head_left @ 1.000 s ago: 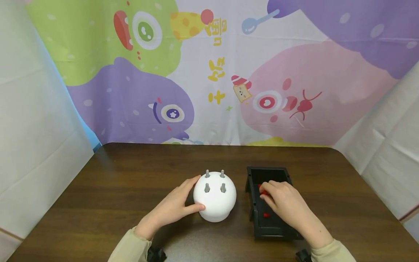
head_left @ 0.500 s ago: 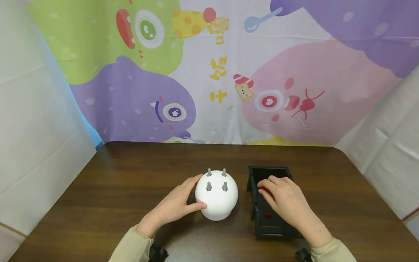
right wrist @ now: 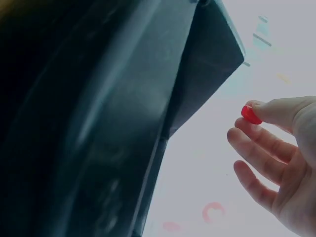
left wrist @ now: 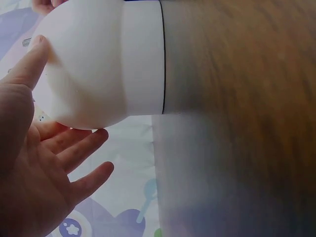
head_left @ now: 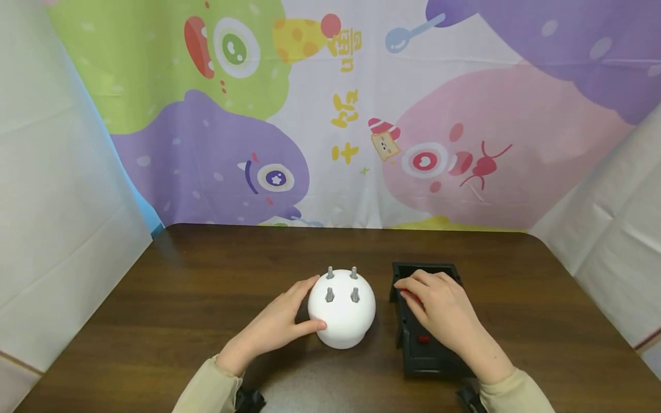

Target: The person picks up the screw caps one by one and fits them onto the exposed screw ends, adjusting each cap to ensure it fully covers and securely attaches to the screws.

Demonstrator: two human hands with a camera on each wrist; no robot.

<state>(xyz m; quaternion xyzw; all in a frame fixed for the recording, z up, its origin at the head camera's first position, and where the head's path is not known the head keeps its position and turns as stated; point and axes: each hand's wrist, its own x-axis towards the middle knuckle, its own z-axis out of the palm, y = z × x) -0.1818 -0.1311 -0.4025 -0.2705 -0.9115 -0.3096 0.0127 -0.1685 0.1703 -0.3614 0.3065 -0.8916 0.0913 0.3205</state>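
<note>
A white ball-shaped body (head_left: 342,321) on a short cylindrical base stands on the table, with several grey threaded studs (head_left: 330,295) rising from its top. My left hand (head_left: 276,321) holds its left side between thumb and fingers; in the left wrist view, the thumb (left wrist: 30,64) lies on the ball and some fingers extend past it. My right hand (head_left: 439,307) is over the black tray (head_left: 428,367), near its left wall. Thumb and forefinger pinch a small red rounded piece (right wrist: 251,114), clearest in the right wrist view. Another red piece (head_left: 423,339) lies in the tray.
The brown wooden table (head_left: 206,287) runs back to a cartoon-printed curtain (head_left: 351,189). White cloth hangs on both sides. The tray's raised wall fills much of the right wrist view. A black strap (head_left: 250,400) sits by the left sleeve.
My right hand has lifted a red piece from inside the tray and moved left to the tray's wall. My left hand and the white body have stayed in place.
</note>
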